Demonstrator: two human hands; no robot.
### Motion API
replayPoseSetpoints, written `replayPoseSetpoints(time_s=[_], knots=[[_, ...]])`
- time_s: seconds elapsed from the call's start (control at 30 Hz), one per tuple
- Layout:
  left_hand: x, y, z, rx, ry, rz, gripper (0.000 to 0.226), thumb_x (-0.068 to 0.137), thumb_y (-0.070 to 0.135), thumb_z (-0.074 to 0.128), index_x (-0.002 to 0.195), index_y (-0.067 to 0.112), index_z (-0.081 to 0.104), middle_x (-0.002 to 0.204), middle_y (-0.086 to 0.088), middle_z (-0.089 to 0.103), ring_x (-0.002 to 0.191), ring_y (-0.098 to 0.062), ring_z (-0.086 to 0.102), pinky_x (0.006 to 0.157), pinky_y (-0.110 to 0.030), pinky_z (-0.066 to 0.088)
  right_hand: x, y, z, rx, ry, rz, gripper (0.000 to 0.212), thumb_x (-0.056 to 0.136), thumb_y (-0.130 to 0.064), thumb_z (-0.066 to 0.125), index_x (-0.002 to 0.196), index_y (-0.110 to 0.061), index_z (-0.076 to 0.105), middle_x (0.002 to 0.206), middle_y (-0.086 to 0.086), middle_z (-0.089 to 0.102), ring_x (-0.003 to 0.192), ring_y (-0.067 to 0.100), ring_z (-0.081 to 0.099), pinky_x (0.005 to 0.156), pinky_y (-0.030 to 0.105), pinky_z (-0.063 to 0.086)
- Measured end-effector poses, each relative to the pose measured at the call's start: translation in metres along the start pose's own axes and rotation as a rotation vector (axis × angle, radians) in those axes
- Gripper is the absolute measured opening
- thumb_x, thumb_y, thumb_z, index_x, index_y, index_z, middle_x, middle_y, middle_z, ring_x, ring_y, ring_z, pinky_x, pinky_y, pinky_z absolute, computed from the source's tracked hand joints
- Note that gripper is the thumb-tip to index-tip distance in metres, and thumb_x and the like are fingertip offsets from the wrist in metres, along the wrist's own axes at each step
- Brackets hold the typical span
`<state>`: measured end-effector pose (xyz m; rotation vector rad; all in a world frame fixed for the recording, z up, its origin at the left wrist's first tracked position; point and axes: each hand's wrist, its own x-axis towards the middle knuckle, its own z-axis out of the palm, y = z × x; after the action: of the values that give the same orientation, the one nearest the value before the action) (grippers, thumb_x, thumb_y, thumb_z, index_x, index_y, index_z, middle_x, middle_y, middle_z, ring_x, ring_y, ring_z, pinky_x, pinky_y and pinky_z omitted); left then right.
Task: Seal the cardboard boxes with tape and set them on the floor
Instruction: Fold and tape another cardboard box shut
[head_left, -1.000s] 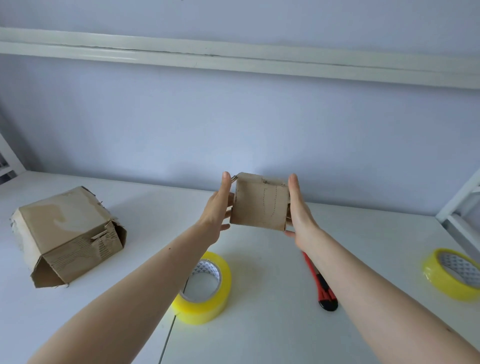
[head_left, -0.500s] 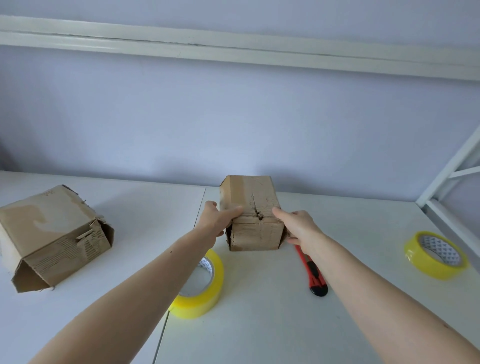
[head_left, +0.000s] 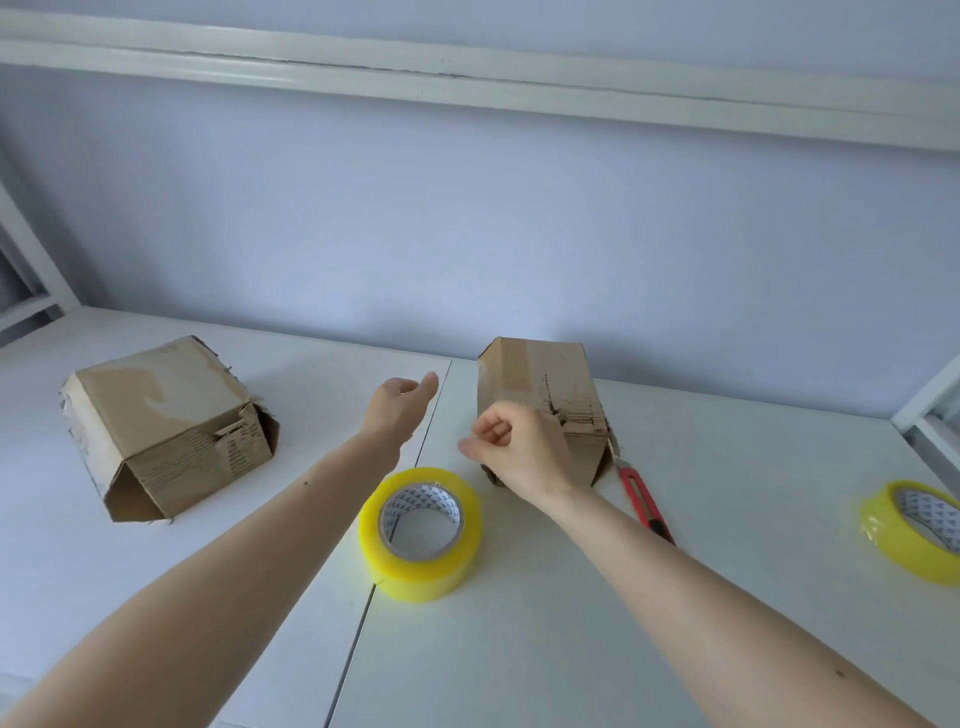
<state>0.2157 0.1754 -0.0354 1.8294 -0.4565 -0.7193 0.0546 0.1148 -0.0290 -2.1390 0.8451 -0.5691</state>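
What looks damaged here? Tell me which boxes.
Both. The larger cardboard box on the left lies tipped, its flap torn and end gaping. The smaller cardboard box by the right hand has a ragged tear.

wall (head_left: 519, 218): pale lilac | rail (head_left: 467, 73): white, horizontal | table (head_left: 571, 623): white | light: soft, even
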Motion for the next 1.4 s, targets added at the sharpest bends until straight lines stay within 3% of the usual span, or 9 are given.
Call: replayPoseSetpoints(time_s=[0.1, 0.23, 0.4, 0.7, 0.93, 1.07, 1.13, 1.3, 1.4], knots=[[-0.002, -0.007, -0.018, -0.038, 0.025, -0.028, 0.028, 0.102, 0.040, 0.051, 0.082, 0.020, 0.052, 0.104, -0.007, 0.059, 0.094, -0.025, 0.055, 0.083, -0.036, 0.043, -0.005, -0.002, 0.024, -0.310, -0.180, -0.118, 0.044, 0.087, -0.041, 0.075, 0.122, -0.015, 0.064, 0.112, -0.001, 0.069, 0.100, 0.016, 0.064, 0.085, 0.035, 0.053], [-0.007, -0.016, -0.037, -0.056, 0.031, -0.066, 0.031, 0.104, 0.043, 0.047, 0.113, 0.015, 0.055, 0.122, -0.006, 0.065, 0.114, -0.025, 0.061, 0.099, -0.043, 0.049, -0.007, -0.005, 0.046, -0.652, -0.235, -0.239, 0.040, 0.098, -0.046, 0.058, 0.120, -0.013, 0.057, 0.104, 0.007, 0.068, 0.095, 0.030, 0.066, 0.066, 0.036, 0.047], [-0.011, -0.020, -0.053, -0.085, 0.002, -0.098, 0.043, 0.106, 0.045, 0.044, 0.127, 0.010, 0.056, 0.124, -0.006, 0.065, 0.111, -0.024, 0.062, 0.097, -0.042, 0.049, -0.001, 0.001, 0.048, -0.588, -0.251, -0.196, 0.026, 0.098, -0.039, 0.061, 0.109, -0.015, 0.064, 0.099, 0.008, 0.070, 0.094, 0.032, 0.065, 0.074, 0.038, 0.051], [-0.006, -0.013, -0.062, -0.149, -0.102, -0.078, 0.050, 0.105, 0.054, 0.040, 0.116, 0.011, 0.064, 0.109, -0.007, 0.076, 0.100, -0.022, 0.073, 0.096, -0.045, 0.055, -0.003, 0.023, 0.018, -0.128, -0.169, -0.040, 0.015, 0.090, -0.037, 0.072, 0.097, -0.024, 0.073, 0.088, -0.010, 0.074, 0.087, 0.010, 0.069, 0.082, 0.042, 0.056], [-0.012, 0.000, -0.044, 0.061, -0.592, -0.257, 0.078, 0.097, 0.071, 0.032, 0.120, 0.003, 0.064, 0.116, -0.023, 0.071, 0.096, -0.036, 0.071, 0.077, -0.043, 0.058, -0.004, -0.025, -0.009, -0.368, -0.074, -0.167, 0.042, 0.079, -0.053, 0.075, 0.105, -0.020, 0.071, 0.071, -0.006, 0.063, 0.076, 0.016, 0.061, 0.074, 0.034, 0.054], [-0.018, 0.012, -0.038, 0.032, -0.764, -0.201, 0.076, 0.088, 0.073, 0.042, 0.106, 0.004, 0.068, 0.096, -0.014, 0.069, 0.078, -0.024, 0.063, 0.074, -0.038, 0.054, 0.000, -0.057, -0.031, -0.622, -0.032, -0.163, 0.050, 0.070, -0.053, 0.079, 0.097, -0.012, 0.070, 0.090, 0.000, 0.073, 0.085, 0.025, 0.065, 0.075, 0.034, 0.054], [-0.022, 0.016, -0.034, 0.022, -0.782, -0.139, 0.066, 0.084, 0.069, 0.052, 0.099, 0.008, 0.069, 0.085, -0.006, 0.063, 0.067, -0.015, 0.053, 0.065, -0.030, 0.048, 0.003, -0.060, -0.044, -0.539, -0.042, -0.111, 0.050, 0.068, -0.061, 0.079, 0.091, -0.018, 0.070, 0.087, -0.006, 0.073, 0.087, 0.017, 0.066, 0.077, 0.033, 0.053], [-0.020, 0.012, -0.028, -0.112, -0.803, -0.119, 0.058, 0.079, 0.066, 0.064, 0.088, 0.010, 0.073, 0.085, -0.006, 0.062, 0.062, -0.013, 0.048, 0.056, -0.025, 0.044, 0.019, -0.047, -0.080, 0.207, -0.114, 0.046, 0.068, 0.087, -0.075, 0.045, 0.109, -0.017, 0.072, 0.097, -0.008, 0.077, 0.099, 0.005, 0.070, 0.108, 0.036, 0.042], [-0.019, 0.009, -0.027, -0.221, -0.865, -0.158, 0.056, 0.086, 0.065, 0.057, 0.085, 0.011, 0.074, 0.085, -0.005, 0.062, 0.059, -0.011, 0.049, 0.055, -0.023, 0.044, 0.015, -0.024, -0.086, 0.305, -0.275, 0.112, 0.088, 0.076, -0.086, 0.030, 0.120, -0.021, 0.070, 0.116, -0.010, 0.073, 0.111, 0.004, 0.066, 0.103, 0.033, 0.043]])
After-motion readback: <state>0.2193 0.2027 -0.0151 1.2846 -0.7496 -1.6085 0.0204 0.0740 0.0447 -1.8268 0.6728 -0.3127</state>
